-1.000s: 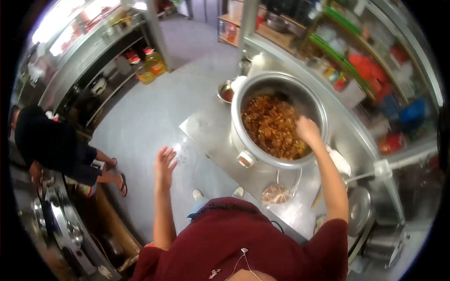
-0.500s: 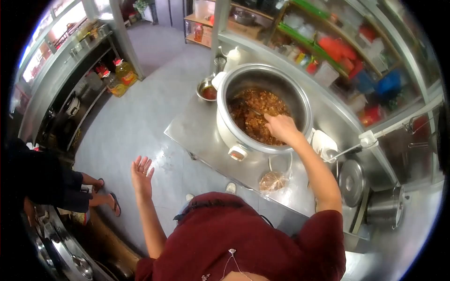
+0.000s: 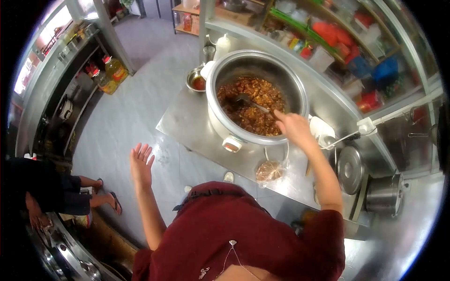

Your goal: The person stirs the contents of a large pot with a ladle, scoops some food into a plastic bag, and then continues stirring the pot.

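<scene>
A large round cooker (image 3: pixel 218 114) with a pale body and metal rim stands on the steel table, holding brown chunky food (image 3: pixel 248 96). Over its right rim, my right hand (image 3: pixel 296 129) is closed round the handle of a metal ladle (image 3: pixel 257 106), whose bowl rests on the food. My left hand (image 3: pixel 141 164) is raised over the floor, palm up with fingers spread, and holds nothing. Below the cooker lies a clear plastic bag of brown contents (image 3: pixel 269 171). A metal bowl of red sauce (image 3: pixel 197 79) sits at the cooker's left.
The steel table (image 3: pixel 180 126) has a corner jutting left. A white squeeze bottle (image 3: pixel 222 46) stands behind the cooker. At right are a round lid (image 3: pixel 350 170) and a steel pot (image 3: pixel 384 194). Another person (image 3: pixel 42 187) stands at the far left near a counter. Oil bottles (image 3: pixel 115 69) sit upper left.
The ladle's bowl now shows on top of the food, and my right hand has moved toward the cooker's right rim. The view has shifted slightly. The other person's hand has come into clearer view.
</scene>
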### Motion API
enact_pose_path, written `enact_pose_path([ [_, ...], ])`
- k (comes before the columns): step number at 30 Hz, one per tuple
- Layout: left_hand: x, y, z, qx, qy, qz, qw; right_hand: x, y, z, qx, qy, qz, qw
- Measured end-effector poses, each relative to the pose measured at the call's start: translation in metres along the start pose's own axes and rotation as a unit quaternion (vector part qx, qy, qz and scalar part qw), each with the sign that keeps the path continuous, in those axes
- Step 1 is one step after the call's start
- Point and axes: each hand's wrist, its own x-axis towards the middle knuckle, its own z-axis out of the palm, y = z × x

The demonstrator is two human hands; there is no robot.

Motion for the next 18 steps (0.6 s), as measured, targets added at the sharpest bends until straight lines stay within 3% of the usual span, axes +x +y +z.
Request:
enact_pose_path([
  [4, -0.003, 0.0, -0.007, 0.023, 0.03, 0.026, 0.999, -0.02, 0.012, -0.041, 0.002, 0.025, 0.005, 1.0],
  [9, -0.006, -0.007, -0.012, 0.009, 0.053, -0.004, 0.999, 0.006, -0.002, 0.003, 0.022, -0.009, -0.013, 1.0],
  [13, -0.005, -0.002, 0.002, 0.018, 0.047, -0.002, 0.999, -0.002, 0.018, -0.018, 0.055, 0.03, 0.003, 0.998],
  [16, -0.005, -0.002, 0.007, 0.021, 0.048, -0.005, 0.999, -0.008, 0.029, -0.026, 0.013, 0.036, 0.015, 0.999],
  [18, -0.001, -0.002, 0.014, 0.023, 0.04, -0.013, 0.999, 0.008, 0.023, 0.004, -0.038, 0.034, 0.023, 0.998],
])
